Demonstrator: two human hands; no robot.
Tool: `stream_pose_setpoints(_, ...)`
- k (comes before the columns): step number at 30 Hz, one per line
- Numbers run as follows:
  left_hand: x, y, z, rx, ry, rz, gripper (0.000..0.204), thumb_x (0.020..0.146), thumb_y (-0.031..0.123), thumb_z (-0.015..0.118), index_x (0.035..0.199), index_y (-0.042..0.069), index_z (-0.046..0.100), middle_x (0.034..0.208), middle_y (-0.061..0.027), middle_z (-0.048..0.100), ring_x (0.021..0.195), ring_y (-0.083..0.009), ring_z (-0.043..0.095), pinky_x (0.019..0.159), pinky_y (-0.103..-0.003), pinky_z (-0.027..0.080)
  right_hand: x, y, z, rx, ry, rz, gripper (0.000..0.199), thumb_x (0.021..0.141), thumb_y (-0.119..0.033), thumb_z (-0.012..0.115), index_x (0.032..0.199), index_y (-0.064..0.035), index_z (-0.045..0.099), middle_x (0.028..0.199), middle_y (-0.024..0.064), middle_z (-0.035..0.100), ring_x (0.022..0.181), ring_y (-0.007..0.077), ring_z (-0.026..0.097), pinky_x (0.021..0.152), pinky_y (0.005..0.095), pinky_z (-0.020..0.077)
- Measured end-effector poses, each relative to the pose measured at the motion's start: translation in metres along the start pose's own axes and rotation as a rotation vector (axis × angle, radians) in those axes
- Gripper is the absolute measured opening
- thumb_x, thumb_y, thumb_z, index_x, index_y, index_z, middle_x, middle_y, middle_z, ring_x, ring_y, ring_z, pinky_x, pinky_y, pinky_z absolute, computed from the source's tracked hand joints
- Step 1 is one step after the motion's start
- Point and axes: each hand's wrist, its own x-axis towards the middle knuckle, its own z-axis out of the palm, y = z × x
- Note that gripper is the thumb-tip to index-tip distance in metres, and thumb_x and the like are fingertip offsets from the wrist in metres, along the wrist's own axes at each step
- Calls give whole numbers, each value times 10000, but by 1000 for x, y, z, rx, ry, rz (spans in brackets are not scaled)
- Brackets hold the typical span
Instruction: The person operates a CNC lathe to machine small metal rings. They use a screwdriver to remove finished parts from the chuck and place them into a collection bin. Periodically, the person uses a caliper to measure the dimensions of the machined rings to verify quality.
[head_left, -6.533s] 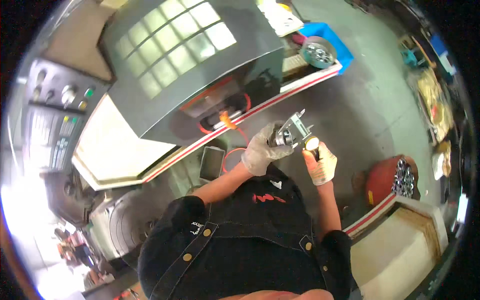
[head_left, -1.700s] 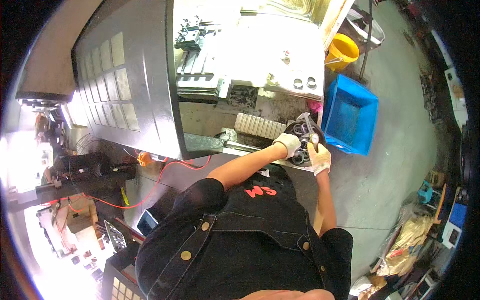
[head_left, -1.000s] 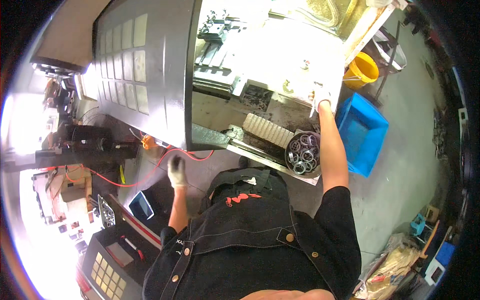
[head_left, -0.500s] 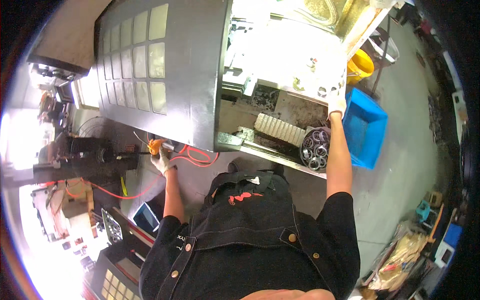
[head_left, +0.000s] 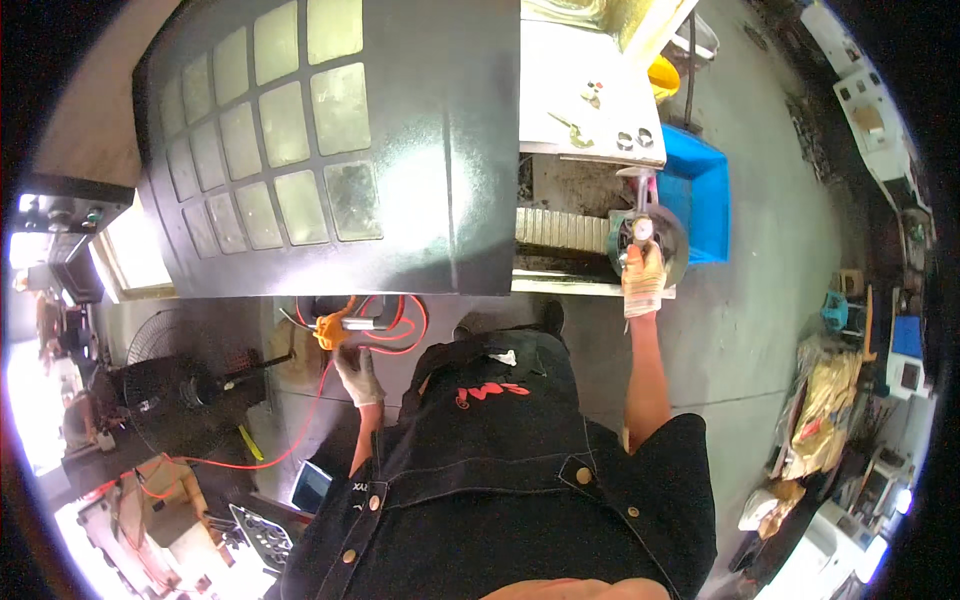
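In my right hand (head_left: 645,282), gloved with fingers closed, is a dial gauge (head_left: 643,229) with a small round face. It is over a dark round container (head_left: 676,248) at the machine's front edge; in the earlier view metal rings lay in this container. My left hand (head_left: 357,376), also gloved, is just below an orange air blow gun (head_left: 328,331) with a silver nozzle, hanging beside the sliding door. Its fingers look apart and hold nothing. Two metal rings (head_left: 625,140) stand on the white ledge.
A large dark sliding door (head_left: 450,230) with window panes covers the machine's left part. A blue bin (head_left: 712,200) and a yellow bucket (head_left: 662,78) stand to the right. A red air hose (head_left: 290,440) trails on the left near a standing fan (head_left: 170,390).
My right hand has come back from the ledge and now holds the dial gauge over the container. My left hand has let go of the blow gun. The view has shifted.
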Motion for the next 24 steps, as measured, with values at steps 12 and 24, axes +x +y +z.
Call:
stream_pose_setpoints(12, -59, 153, 164, 160, -1203, 198, 569, 793, 179, 591, 1272, -12, 352, 1235, -198, 440, 1128, -307, 465, 934, -352, 374, -161, -14, -11, -104, -353, 279, 497, 868, -457, 467, 586, -51, 515, 482, -28, 402, 447, 75, 369, 435, 246, 309)
stream_pose_setpoints(24, -97, 132, 268, 234, -1254, 714, 609, 755, 355, 625, 1203, 7, 401, 1237, -238, 409, 1164, -399, 389, 968, -402, 340, -154, 17, -24, -100, -367, 38, 497, 887, -471, 429, 811, -7, 590, 646, 68, 555, 601, 148, 488, 596, 313, 424)
